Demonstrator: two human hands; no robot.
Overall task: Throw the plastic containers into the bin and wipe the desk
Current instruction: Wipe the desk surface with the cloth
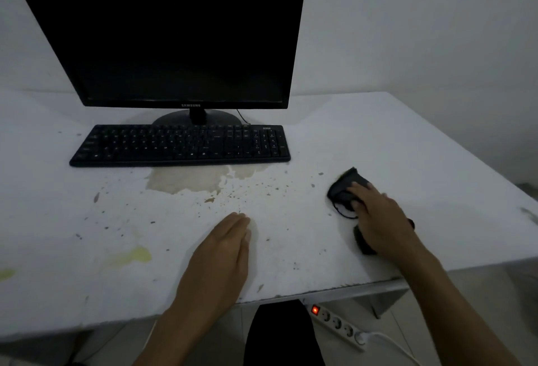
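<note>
On the stained white desk [378,138], at about four o'clock from the keyboard [180,144], the right hand [378,220] presses a dark cloth [345,188] flat. The left hand [224,249] rests flat, fingers straight, at six o'clock.

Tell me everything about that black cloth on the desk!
The black cloth is a small, dark, soft-looking rag, bunched up and wrinkled rather than spread flat. A thin dark loop or string hangs from its near edge. It lies on the white desk, right of the keyboard and the stains. The right hand rests on top of it, fingers pressing it down, and hides part of it.
</note>
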